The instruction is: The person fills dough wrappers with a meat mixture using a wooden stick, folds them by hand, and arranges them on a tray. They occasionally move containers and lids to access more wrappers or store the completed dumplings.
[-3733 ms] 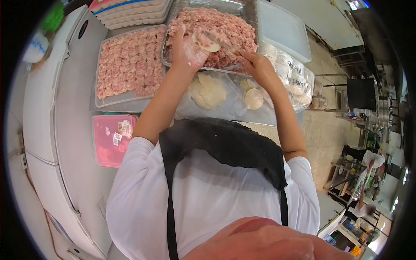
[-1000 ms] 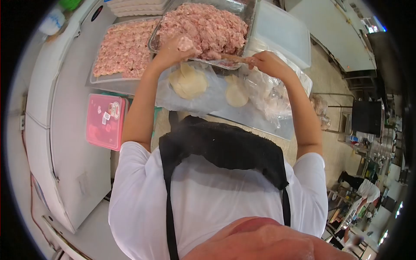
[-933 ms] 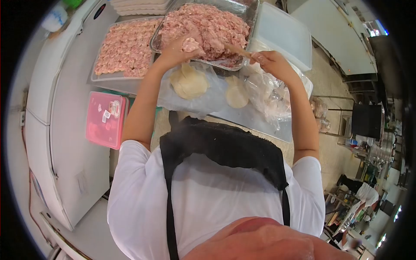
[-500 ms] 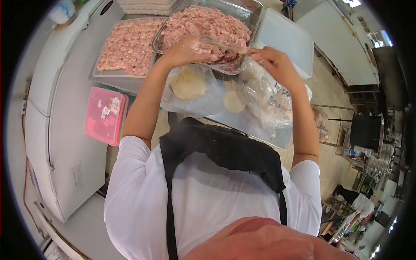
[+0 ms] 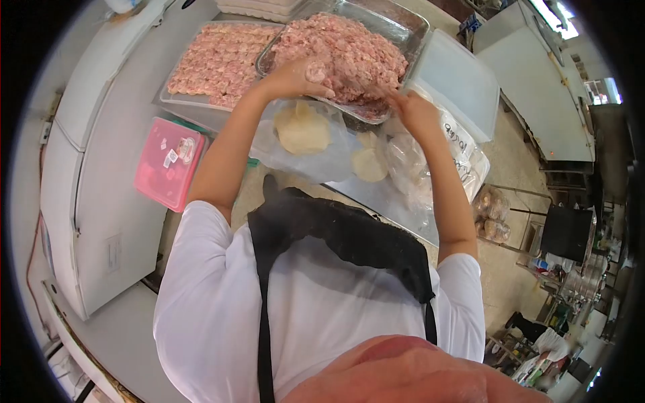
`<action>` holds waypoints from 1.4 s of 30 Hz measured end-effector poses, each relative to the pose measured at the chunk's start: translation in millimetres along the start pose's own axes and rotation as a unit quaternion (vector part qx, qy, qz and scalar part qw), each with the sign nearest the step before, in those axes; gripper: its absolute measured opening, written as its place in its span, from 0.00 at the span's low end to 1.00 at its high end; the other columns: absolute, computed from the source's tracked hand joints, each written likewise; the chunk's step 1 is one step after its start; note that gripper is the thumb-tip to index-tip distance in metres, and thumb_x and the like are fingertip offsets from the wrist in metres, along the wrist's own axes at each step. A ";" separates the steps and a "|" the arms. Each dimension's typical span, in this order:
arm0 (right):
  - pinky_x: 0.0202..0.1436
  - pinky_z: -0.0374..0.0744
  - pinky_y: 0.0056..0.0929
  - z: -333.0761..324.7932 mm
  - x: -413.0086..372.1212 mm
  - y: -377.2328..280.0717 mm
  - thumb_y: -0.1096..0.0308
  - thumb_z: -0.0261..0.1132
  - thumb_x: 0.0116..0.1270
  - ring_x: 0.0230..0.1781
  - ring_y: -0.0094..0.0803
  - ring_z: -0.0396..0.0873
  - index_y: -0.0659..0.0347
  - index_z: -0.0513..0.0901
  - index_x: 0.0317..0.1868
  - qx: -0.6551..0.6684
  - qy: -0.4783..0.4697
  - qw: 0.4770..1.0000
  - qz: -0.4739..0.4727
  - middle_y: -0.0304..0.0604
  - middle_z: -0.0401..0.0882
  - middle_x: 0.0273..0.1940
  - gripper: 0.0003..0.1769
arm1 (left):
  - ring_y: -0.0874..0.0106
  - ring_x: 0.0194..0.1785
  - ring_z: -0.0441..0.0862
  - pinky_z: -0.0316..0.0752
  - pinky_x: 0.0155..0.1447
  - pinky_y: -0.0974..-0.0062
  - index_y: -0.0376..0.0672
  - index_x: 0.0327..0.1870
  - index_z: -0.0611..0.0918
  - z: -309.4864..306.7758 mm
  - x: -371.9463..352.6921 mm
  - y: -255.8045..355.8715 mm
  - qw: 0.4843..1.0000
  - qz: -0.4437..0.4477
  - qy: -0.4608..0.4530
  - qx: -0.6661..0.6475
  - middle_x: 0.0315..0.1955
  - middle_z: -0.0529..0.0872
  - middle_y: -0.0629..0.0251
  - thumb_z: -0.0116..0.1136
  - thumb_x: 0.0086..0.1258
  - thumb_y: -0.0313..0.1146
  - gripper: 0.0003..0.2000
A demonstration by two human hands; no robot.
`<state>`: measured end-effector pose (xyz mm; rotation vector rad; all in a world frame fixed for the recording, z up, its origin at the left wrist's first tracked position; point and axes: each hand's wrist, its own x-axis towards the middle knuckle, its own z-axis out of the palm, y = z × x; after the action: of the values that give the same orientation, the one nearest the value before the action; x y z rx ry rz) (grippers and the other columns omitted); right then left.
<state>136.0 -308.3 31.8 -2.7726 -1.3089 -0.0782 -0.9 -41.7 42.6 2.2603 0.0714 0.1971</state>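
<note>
My left hand (image 5: 299,77) is at the near edge of a metal tray (image 5: 418,33) heaped with ground meat (image 5: 342,47). Its fingers are curled, with clear thin plastic on and around them. At the tray's right corner, my right hand (image 5: 416,111) pinches the other end of this see-through plastic, which stretches between both hands over the meat and is hard to make out. Below my hands lie a stack of pale round wrappers (image 5: 302,127) on a plastic sheet and a smaller group of wrappers (image 5: 369,161). A clear plastic bag (image 5: 406,158) with pale contents sits under my right forearm.
A tray of portioned meat pieces (image 5: 218,60) stands at left, near a pink-lidded box (image 5: 168,164). A translucent container (image 5: 460,80) is at right, beside white bags with handwriting (image 5: 463,144). A white freezer (image 5: 107,161) borders the left; bagged goods (image 5: 494,208) sit lower right.
Both hands remain over the meat tray with the plastic between them. My right hand has moved slightly lower and its wrist has turned. The whole view has shifted a little.
</note>
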 end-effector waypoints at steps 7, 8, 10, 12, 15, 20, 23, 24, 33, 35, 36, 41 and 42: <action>0.49 0.77 0.31 -54.0 -34.8 -17.9 0.63 0.58 0.69 0.42 0.42 0.81 0.56 0.83 0.51 0.394 0.024 0.918 -0.037 0.49 0.83 0.44 0.14 | 0.63 0.54 0.78 0.70 0.60 0.69 0.41 0.59 0.76 -33.9 -34.0 19.4 0.994 0.086 0.044 -0.048 0.52 0.80 0.57 0.72 0.52 0.45 0.32; 0.50 0.76 0.30 -58.4 -34.7 -38.4 0.65 0.59 0.69 0.43 0.41 0.81 0.58 0.83 0.51 0.442 0.034 0.893 -0.076 0.49 0.83 0.45 0.14 | 0.63 0.55 0.78 0.69 0.62 0.69 0.41 0.58 0.76 -41.6 -34.6 27.4 0.996 0.063 0.001 -0.066 0.53 0.80 0.56 0.72 0.52 0.45 0.32; 0.51 0.76 0.31 -58.3 -29.0 -75.8 0.67 0.59 0.68 0.44 0.40 0.81 0.61 0.83 0.49 0.401 -0.001 0.908 -0.120 0.48 0.83 0.47 0.13 | 0.63 0.58 0.76 0.68 0.63 0.69 0.40 0.57 0.77 -50.5 -38.5 16.8 0.995 0.069 -0.029 -0.066 0.54 0.79 0.56 0.73 0.51 0.43 0.31; 0.50 0.76 0.31 -54.6 -19.0 -102.9 0.67 0.59 0.68 0.44 0.40 0.81 0.62 0.83 0.47 0.392 -0.055 0.913 -0.098 0.48 0.83 0.47 0.12 | 0.65 0.59 0.75 0.68 0.63 0.69 0.39 0.55 0.78 -55.7 -42.7 -8.3 0.991 0.126 -0.002 -0.035 0.54 0.80 0.56 0.74 0.50 0.39 0.30; 0.45 0.78 0.36 -85.6 -17.0 -139.9 0.62 0.61 0.67 0.42 0.43 0.81 0.56 0.84 0.46 0.174 0.043 0.981 -0.075 0.46 0.82 0.45 0.12 | 0.65 0.60 0.75 0.68 0.63 0.70 0.39 0.56 0.78 -79.2 -61.3 -16.5 0.999 0.022 -0.018 -0.037 0.54 0.81 0.57 0.74 0.51 0.37 0.30; 0.36 0.78 0.39 -64.4 -1.6 -202.6 0.58 0.61 0.66 0.35 0.43 0.80 0.53 0.84 0.43 0.113 0.145 0.975 -0.127 0.42 0.80 0.35 0.11 | 0.64 0.59 0.75 0.70 0.62 0.69 0.38 0.56 0.78 -117.7 -88.8 -68.0 0.986 -0.021 -0.063 -0.153 0.52 0.81 0.54 0.75 0.49 0.44 0.33; 0.43 0.78 0.40 -95.0 4.0 -235.1 0.57 0.59 0.68 0.41 0.46 0.81 0.56 0.83 0.46 0.209 0.069 0.974 -0.057 0.48 0.82 0.42 0.14 | 0.63 0.58 0.76 0.71 0.61 0.68 0.37 0.56 0.77 -155.9 -116.9 -64.0 0.986 0.042 -0.037 -0.157 0.51 0.81 0.52 0.75 0.48 0.47 0.35; 0.44 0.78 0.40 -94.7 4.1 -243.6 0.57 0.58 0.69 0.42 0.47 0.81 0.56 0.83 0.46 0.250 0.077 0.964 -0.043 0.49 0.82 0.43 0.15 | 0.62 0.58 0.76 0.71 0.60 0.67 0.36 0.56 0.77 -164.7 -127.2 -62.5 0.987 0.084 -0.004 -0.134 0.50 0.81 0.52 0.74 0.49 0.47 0.35; 0.45 0.75 0.30 -2.4 -5.4 -269.4 0.60 0.59 0.70 0.40 0.35 0.81 0.60 0.81 0.52 0.374 0.108 0.920 0.045 0.48 0.83 0.39 0.17 | 0.64 0.58 0.75 0.70 0.59 0.68 0.38 0.56 0.77 -220.0 -144.9 -148.9 0.999 0.017 0.012 -0.025 0.55 0.77 0.52 0.70 0.54 0.47 0.31; 0.38 0.74 0.24 7.9 -33.6 -254.0 0.62 0.58 0.71 0.32 0.25 0.76 0.62 0.81 0.52 0.397 0.070 0.906 0.129 0.39 0.81 0.33 0.16 | 0.62 0.56 0.76 0.71 0.57 0.67 0.38 0.57 0.76 -228.0 -140.9 -175.3 0.992 -0.101 -0.075 0.023 0.54 0.78 0.51 0.68 0.55 0.46 0.30; 0.32 0.69 0.21 14.9 -51.0 -247.0 0.61 0.58 0.71 0.28 0.21 0.71 0.63 0.81 0.52 0.442 0.064 0.877 0.177 0.35 0.77 0.30 0.16 | 0.62 0.56 0.77 0.72 0.56 0.67 0.38 0.58 0.76 -227.0 -137.1 -189.0 0.979 -0.159 -0.119 0.048 0.53 0.79 0.51 0.66 0.56 0.45 0.30; 0.19 0.54 0.14 33.4 -133.4 -241.2 0.60 0.55 0.74 0.17 0.12 0.55 0.63 0.80 0.53 0.547 0.086 0.760 0.340 0.26 0.62 0.21 0.17 | 0.56 0.52 0.79 0.73 0.54 0.64 0.40 0.59 0.74 -175.6 -129.7 -243.6 0.986 0.021 0.048 0.155 0.50 0.81 0.48 0.64 0.55 0.44 0.30; 0.19 0.53 0.15 32.8 -143.7 -246.8 0.61 0.55 0.74 0.16 0.13 0.54 0.62 0.80 0.53 0.532 0.089 0.757 0.369 0.26 0.60 0.20 0.17 | 0.56 0.51 0.79 0.73 0.54 0.64 0.40 0.59 0.74 -170.2 -126.8 -238.3 0.986 0.045 0.069 0.146 0.50 0.81 0.48 0.64 0.55 0.44 0.30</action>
<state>-145.4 -259.5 -0.9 -1.9347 0.0002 0.3329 -150.6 225.2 -47.5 2.5419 0.0753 0.4147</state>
